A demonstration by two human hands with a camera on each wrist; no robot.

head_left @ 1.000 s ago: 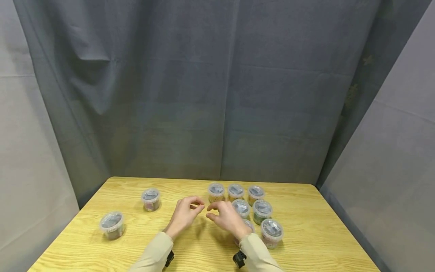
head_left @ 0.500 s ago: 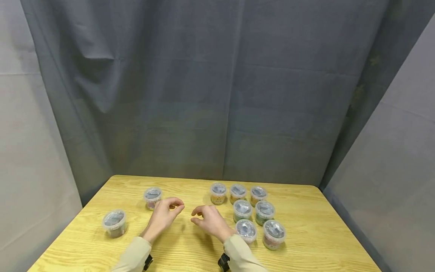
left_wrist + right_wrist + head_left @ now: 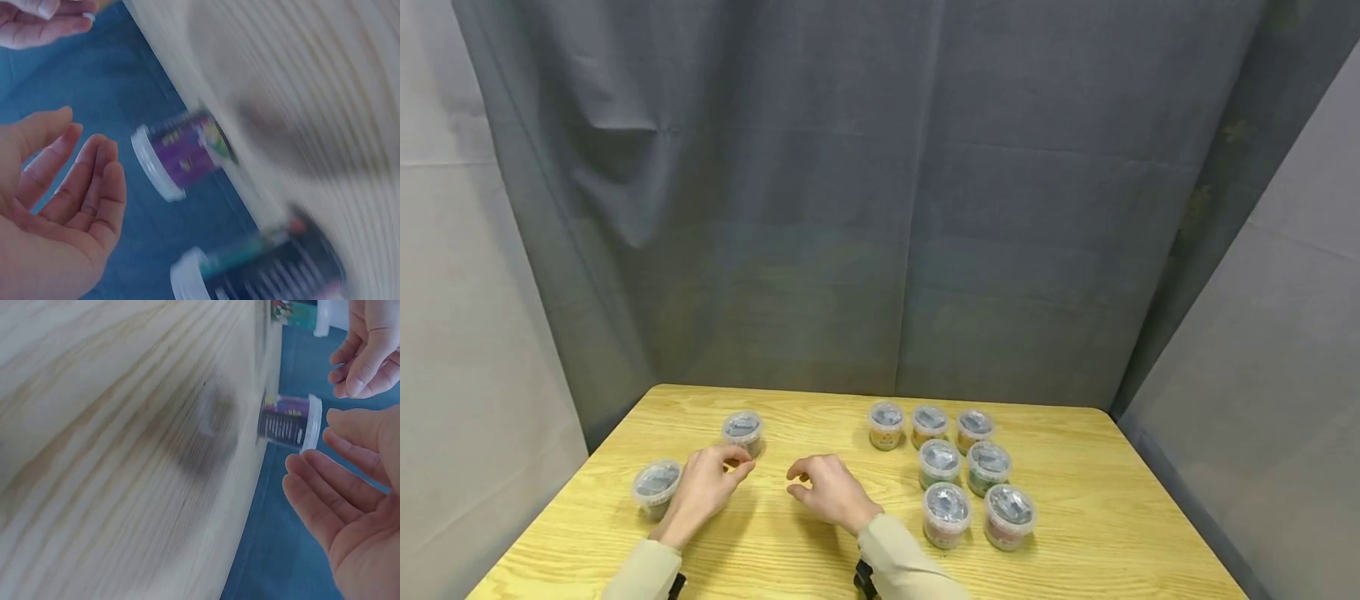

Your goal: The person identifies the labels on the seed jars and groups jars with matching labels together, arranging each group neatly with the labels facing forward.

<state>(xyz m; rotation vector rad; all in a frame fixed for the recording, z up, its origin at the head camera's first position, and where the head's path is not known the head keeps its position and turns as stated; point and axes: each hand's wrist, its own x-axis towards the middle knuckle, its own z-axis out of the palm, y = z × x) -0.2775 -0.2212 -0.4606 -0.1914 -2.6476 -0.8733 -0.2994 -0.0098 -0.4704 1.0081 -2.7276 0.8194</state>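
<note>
My left hand [image 3: 703, 492] hovers over the left part of the table with nothing in it, thumb and fingers loosely bent. In the head view its fingertips overlap the front of a small lidded plastic tub [image 3: 742, 427]; the left wrist view shows that tub's purple label [image 3: 187, 153] and a gap to the fingers. A second tub [image 3: 657, 480], with a dark and green label [image 3: 275, 265], stands beside the left wrist, partly covered by it. My right hand [image 3: 835, 492], also holding nothing, hangs above mid-table with its fingers parted from the thumb.
Several similar tubs stand grouped right of centre: three yellow ones at the back, such as this tub [image 3: 886, 429], two green tubs [image 3: 940, 467] mid-group, two pinkish tubs [image 3: 946, 521] in front. A dark curtain [image 3: 895, 250] hangs behind the wooden table [image 3: 1097, 517].
Both hands have moved left, away from the grouped tubs; the left hand now overlaps the back left tub in view. The tubs stay put while the head view shifts slightly.
</note>
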